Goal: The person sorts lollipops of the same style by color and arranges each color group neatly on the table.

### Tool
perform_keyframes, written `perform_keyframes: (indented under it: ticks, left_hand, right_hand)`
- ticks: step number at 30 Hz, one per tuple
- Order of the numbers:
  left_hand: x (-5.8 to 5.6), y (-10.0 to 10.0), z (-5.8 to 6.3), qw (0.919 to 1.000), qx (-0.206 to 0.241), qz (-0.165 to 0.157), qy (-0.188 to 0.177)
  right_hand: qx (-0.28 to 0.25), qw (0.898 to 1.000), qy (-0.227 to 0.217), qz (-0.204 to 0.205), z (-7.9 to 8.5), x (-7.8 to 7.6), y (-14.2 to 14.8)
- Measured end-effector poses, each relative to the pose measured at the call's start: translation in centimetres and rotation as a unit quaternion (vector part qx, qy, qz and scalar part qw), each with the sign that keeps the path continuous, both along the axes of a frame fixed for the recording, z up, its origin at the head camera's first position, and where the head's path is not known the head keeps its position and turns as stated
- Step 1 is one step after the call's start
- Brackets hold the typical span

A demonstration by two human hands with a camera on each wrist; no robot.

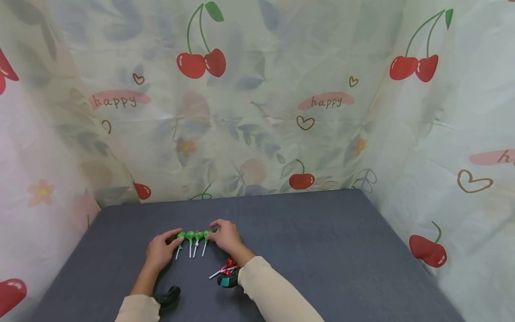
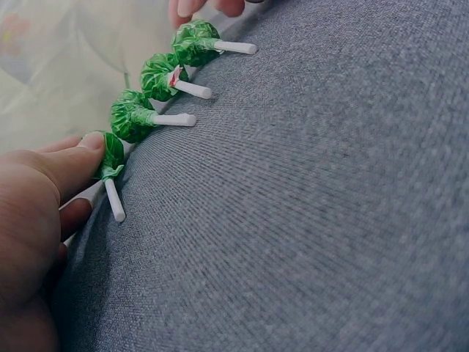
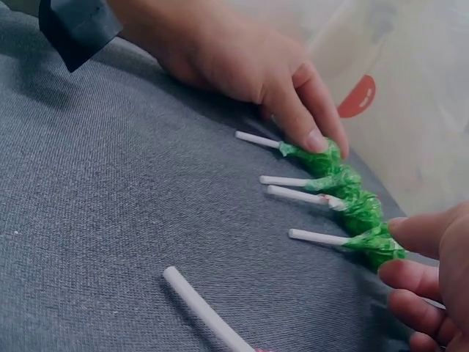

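Several lollipops in green wrappers (image 1: 190, 235) lie side by side in a row, white sticks pointing toward the person. At the row's left end my left hand (image 1: 160, 251) pinches the end lollipop (image 2: 113, 155), thumb on its wrapper and fingers behind. My right hand (image 1: 227, 238) holds the right-end lollipop (image 3: 377, 248) between thumb and fingers. The middle lollipops (image 2: 133, 116) sit close together, untouched by either hand. Below the right wrist, red-wrapped lollipops (image 1: 229, 265) lie on the table, partly hidden by the sleeve and wrist camera.
A dark grey cloth covers the table (image 1: 314, 250). Behind it and along both sides hangs a pale curtain (image 1: 249, 103) printed with cherries and hearts. Black wrist cameras sit under both forearms, the left one (image 1: 170, 295) low over the cloth.
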State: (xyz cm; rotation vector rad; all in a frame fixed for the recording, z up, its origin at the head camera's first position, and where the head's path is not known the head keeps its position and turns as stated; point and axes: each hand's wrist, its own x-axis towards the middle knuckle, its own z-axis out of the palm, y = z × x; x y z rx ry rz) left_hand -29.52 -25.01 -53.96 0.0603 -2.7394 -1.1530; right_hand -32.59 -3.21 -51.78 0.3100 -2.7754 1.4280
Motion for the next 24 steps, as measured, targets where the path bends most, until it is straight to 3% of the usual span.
perform_keyframes:
  ticks: [10,24]
  left_hand:
    - [0.1,0.1,0.2,1.0000,-0.003,0.001,0.004]
    - [0.1,0.1,0.2,1.0000,-0.003,-0.002,-0.001]
  right_hand:
    - [-0.007,0.999,0.016,0.030,0.9,0.8,0.3]
    - [0.073,0.986,0.015,0.150,1.4,2.3,-1.2]
